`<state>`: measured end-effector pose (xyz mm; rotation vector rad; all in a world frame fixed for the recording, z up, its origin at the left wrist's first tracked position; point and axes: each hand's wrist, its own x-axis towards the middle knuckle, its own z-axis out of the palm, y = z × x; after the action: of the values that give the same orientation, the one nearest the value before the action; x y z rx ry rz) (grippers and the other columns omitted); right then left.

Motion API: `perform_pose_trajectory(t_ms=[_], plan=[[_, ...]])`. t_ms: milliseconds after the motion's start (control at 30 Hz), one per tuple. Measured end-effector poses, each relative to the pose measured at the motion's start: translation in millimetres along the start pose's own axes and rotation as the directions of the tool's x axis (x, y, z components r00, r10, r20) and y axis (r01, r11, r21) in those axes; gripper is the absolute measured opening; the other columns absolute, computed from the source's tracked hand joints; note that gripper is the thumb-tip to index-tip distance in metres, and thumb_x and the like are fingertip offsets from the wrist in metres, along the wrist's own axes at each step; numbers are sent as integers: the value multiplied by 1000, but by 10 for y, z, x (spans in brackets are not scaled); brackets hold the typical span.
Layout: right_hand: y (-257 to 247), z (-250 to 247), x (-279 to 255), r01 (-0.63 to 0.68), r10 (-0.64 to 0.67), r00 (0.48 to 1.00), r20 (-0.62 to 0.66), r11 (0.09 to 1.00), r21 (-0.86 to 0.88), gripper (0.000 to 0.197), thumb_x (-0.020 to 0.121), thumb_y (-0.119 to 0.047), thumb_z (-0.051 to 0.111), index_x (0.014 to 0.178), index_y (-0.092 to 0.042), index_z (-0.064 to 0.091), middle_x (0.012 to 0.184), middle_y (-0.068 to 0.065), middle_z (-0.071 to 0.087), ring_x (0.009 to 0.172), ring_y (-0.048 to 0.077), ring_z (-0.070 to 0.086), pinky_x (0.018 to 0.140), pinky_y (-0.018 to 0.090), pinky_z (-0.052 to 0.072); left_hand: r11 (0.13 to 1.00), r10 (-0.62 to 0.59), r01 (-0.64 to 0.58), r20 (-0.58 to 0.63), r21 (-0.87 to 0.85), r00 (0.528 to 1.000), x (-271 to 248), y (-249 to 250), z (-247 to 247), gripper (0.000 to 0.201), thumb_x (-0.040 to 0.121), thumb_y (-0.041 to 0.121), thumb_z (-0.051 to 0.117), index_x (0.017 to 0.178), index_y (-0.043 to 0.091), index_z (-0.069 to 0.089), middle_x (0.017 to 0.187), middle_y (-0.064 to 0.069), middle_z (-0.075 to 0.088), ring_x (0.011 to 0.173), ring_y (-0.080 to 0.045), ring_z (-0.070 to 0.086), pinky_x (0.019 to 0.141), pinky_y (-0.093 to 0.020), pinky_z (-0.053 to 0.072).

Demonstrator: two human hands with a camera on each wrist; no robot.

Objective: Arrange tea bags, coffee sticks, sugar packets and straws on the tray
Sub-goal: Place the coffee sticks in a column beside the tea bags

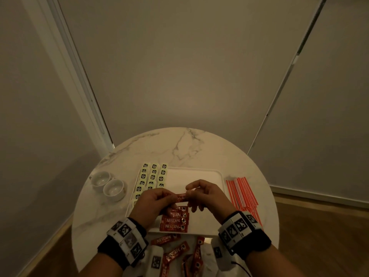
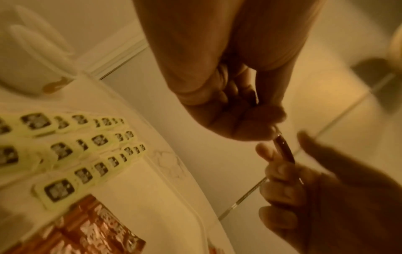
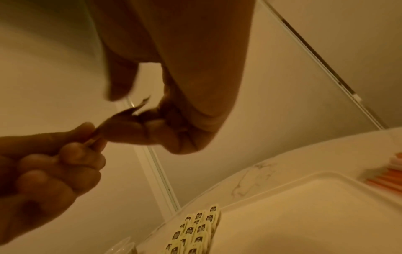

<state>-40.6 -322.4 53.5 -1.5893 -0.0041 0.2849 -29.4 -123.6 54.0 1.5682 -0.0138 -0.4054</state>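
Two white cups (image 1: 107,184) sit at the desk's (image 1: 179,144) left. Tea bags (image 1: 151,177) line the tray's (image 1: 199,173) left side. Above it, the left hand (image 1: 151,200) and right hand (image 1: 207,194) pinch opposite ends of one coffee stick (image 1: 181,196). Straws (image 1: 242,193) lie right.

Both hands (image 3: 121,127) on coffee stick (image 3: 130,111)

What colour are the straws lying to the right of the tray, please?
The straws are orange-red and white, seen best in the head view.
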Motion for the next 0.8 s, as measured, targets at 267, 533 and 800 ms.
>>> perform_pose_trajectory(t_ms=[267,533,800], plan=[[73,-85,116,30,-20,996,86,992,-125,20,91,1,54,92,-10,70,78,11,66,64,24,55,56,24,44,996,60,-60,7,67,998,36,-36,-30,18,88,2,59,93,12,73,68,-10,69,52,-17,58,55,-25,51],[202,-188,194,-1,1,998,59,1000,-12,22,89,7,57,100,-5,71,67,3,66,59,15,53,56,23,45,999,41,-40,-30,19,999,131,-204,-107,25,95,1,48,104,14,68,72,-11,71,57,-15,62,58,-25,53],[325,-207,464,-94,76,991,-107,979,-179,20,93,-12,56,105,-21,70,87,-1,66,73,13,59,63,26,47,922,162,-131,-56,365,985,339,-392,-184,22,100,15,40,107,30,55,65,-7,54,53,-7,47,53,-22,43]])
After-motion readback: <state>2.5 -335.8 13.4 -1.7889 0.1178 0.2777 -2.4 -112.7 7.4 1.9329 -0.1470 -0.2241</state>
